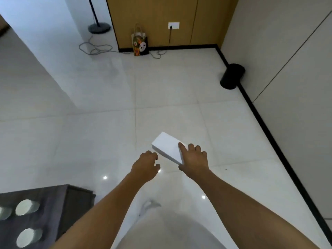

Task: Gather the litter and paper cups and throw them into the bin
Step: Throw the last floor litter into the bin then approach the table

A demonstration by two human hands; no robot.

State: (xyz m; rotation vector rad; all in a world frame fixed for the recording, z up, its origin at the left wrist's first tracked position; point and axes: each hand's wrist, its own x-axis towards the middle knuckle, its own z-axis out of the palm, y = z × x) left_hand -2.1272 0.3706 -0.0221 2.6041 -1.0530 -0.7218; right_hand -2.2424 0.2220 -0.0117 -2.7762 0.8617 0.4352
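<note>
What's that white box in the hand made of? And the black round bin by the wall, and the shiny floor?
The white rectangular box, held in the right hand, looks like matte cardboard or foam: flat faces, crisp edges, no shine. The black round bin seems to be plastic or painted metal, smooth and dull; which one is unclear. The pale floor looks like glossy glazed tile: grout lines and mirrored lamp spots.

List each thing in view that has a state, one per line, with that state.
white box: held in the air by the right hand
left hand: loosely curled, holding nothing
black bin: upright by the wall
paper cups: upright on the dark table
gift bag: upright against the wooden panel
</note>
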